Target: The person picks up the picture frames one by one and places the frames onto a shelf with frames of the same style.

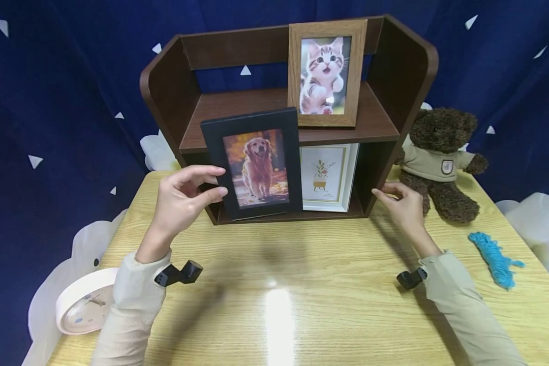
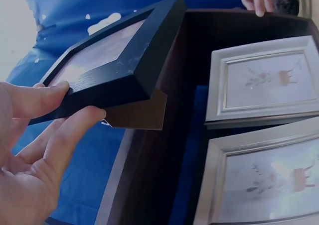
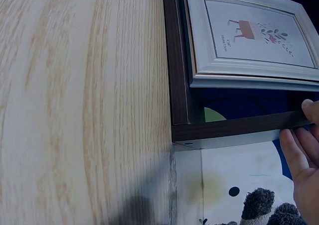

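Thumb and fingers of my left hand (image 1: 180,201) pinch the left edge of a black picture frame (image 1: 295,162) with a golden dog photo. It is tilted in front of the two-tier dark brown shelf (image 1: 238,104), and a brown back stand (image 2: 142,113) sticks out behind it in the left wrist view. My right hand (image 1: 402,206) grips the front edge of the shelf's right side panel (image 3: 239,126). A white picture frame (image 1: 329,178) with a plant print stands in the lower compartment; the left wrist view shows a second white frame (image 2: 259,180) beside it.
A wooden picture frame (image 1: 327,122) with a kitten photo stands on the upper tier. Right of the shelf sit a brown teddy bear (image 1: 439,165) and a blue yarn bundle (image 1: 496,259). A white round clock (image 1: 87,302) lies at the table's (image 1: 329,284) left edge.
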Demonstrator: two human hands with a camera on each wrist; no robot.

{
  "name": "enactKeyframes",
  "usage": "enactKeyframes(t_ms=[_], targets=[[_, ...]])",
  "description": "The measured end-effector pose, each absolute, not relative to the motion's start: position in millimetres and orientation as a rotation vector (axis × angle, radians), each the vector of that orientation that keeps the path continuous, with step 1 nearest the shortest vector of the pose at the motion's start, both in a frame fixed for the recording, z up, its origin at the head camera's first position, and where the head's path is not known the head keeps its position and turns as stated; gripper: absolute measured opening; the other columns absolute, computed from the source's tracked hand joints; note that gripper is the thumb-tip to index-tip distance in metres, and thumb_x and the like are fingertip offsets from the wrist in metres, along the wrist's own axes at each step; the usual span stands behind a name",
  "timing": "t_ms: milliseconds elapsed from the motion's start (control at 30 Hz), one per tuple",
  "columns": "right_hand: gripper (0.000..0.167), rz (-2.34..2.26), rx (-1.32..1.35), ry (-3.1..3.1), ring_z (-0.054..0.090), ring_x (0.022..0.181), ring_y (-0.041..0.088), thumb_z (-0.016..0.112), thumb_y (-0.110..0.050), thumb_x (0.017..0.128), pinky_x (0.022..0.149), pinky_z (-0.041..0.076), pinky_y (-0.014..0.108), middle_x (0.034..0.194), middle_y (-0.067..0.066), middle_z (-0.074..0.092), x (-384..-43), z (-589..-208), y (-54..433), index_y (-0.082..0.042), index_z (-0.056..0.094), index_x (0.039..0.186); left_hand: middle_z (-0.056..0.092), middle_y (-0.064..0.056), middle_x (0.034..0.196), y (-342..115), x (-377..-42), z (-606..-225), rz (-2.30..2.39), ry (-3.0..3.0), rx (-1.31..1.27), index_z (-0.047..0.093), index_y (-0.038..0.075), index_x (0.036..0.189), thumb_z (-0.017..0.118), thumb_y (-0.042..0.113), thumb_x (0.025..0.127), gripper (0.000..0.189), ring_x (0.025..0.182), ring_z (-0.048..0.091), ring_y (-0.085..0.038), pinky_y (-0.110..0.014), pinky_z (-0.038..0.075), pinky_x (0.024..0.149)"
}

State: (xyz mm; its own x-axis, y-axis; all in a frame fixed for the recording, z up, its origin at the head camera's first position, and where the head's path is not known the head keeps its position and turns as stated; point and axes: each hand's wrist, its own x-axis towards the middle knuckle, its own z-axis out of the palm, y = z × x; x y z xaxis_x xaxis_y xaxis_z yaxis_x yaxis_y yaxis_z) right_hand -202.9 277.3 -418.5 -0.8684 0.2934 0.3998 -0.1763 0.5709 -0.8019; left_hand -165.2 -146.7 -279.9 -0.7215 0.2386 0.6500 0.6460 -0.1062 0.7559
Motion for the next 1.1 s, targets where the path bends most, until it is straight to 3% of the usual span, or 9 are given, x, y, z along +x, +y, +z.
enactKeyframes(t_ms=[300, 767, 1100], targets=[[0.028, 1.254, -0.095, -2.298, 0.055, 0.07, -0.018, 0.076, -0.02, 0.082, 0.066, 0.044, 0.001, 0.073, -0.036, 0.052, -203, -421, 278, 0.005, 0.069, 0.094, 0.07, 0.006, 0.093, -148, -182, -259, -1.918, -1.825, -0.899, 0.073, 0.018, 0.096, 0.061, -0.03, 0.069, 0.056, 0.078, 0.062, -0.005, -0.023, 0.058, 0.063], [0.028, 1.283, -0.086, -2.287, 0.056, 0.072, -0.016, 0.076, -0.018, 0.082, 0.068, 0.045, 0.002, 0.074, -0.034, 0.054, -202, -419, 277, 0.006, 0.069, 0.094, 0.069, 0.005, 0.075, -152, -202, -228, -1.833, -1.866, -0.666, 0.071, 0.007, 0.1, 0.065, -0.023, 0.073, 0.041, 0.064, 0.06, -0.007, -0.02, 0.057, 0.06], [0.027, 1.315, -0.073, -2.275, 0.057, 0.074, -0.015, 0.075, -0.016, 0.082, 0.07, 0.046, 0.002, 0.075, -0.033, 0.055, -202, -419, 277, 0.007, 0.068, 0.095, 0.068, 0.007, 0.081, -148, -213, -214, -1.732, -1.891, -0.599, 0.07, 0.005, 0.104, 0.063, -0.022, 0.075, 0.04, 0.07, 0.058, -0.01, -0.017, 0.053, 0.064]])
